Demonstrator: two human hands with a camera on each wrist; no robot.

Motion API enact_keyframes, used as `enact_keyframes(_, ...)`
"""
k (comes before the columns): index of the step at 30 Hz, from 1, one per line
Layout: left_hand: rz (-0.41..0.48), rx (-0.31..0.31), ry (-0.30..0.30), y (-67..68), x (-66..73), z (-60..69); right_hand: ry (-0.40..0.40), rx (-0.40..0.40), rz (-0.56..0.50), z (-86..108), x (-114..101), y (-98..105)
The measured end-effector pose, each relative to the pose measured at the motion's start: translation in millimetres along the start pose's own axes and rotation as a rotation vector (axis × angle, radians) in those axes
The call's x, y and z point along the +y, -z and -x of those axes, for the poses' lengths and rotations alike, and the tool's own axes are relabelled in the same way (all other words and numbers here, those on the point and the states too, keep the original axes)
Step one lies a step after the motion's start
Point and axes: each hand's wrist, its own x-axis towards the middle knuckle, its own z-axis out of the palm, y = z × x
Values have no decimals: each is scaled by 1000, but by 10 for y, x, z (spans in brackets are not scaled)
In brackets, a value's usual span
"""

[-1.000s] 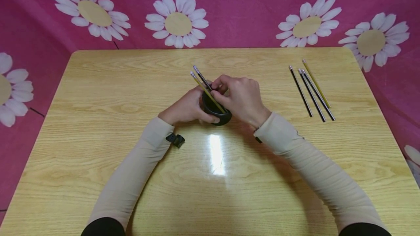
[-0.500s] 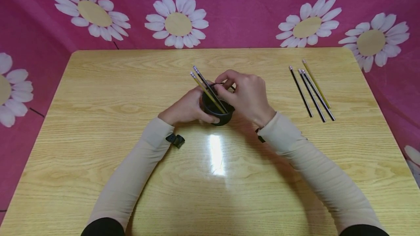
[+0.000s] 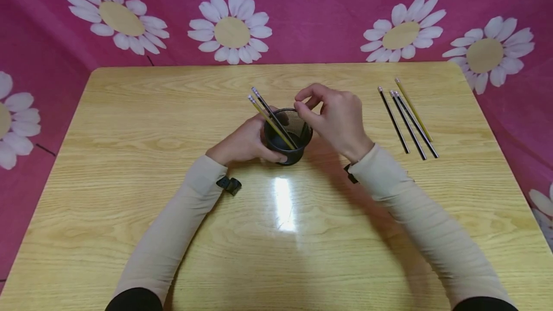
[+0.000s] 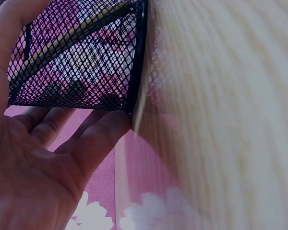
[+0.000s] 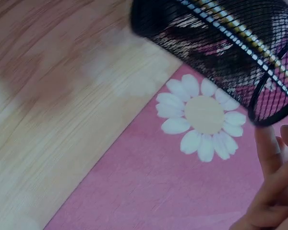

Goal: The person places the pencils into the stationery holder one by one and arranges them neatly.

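Observation:
In the head view, a black mesh pencil cup (image 3: pixel 295 157) stands mid-table. The left hand (image 3: pixel 246 142) grips its left side, thumb at the front; in the left wrist view, fingers (image 4: pixel 98 139) wrap the mesh wall near the base. A yellow pencil (image 3: pixel 263 113) and a black pencil (image 3: pixel 263 101) lean inside the cup, eraser ends sticking out to the far left. Beside the far-right rim is the right hand (image 3: pixel 337 116), fingers bent, with nothing seen between thumb and index. A fingertip (image 5: pixel 268 143) is close to the rim in the right wrist view; contact is unclear.
Toward the back right of the wooden table (image 3: pixel 173 104) lie a black pencil (image 3: pixel 393 121) by itself, two more black pencils (image 3: pixel 408 126) close together, and a yellow pencil (image 3: pixel 414 110). A pink daisy-print cloth (image 3: pixel 317 18) hangs behind the table.
The right hand has drawn back to the right and upward from the cup's mouth, uncovering the rim. The left hand, cup and pencils stay nearly in place.

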Motion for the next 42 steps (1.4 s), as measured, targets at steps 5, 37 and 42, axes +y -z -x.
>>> enact_keyframes(5, 1, 8, 5, -7, -4, 0, -31, -3, 25, 27, 91, 59)
enact_keyframes(37, 22, 3, 12, 4, -71, -17, -244, -75, 216, 330, 810, 482)
enact_keyframes(42, 25, -5, 7, 4, -121, -51, -276, -94, 234, 358, 889, 570)
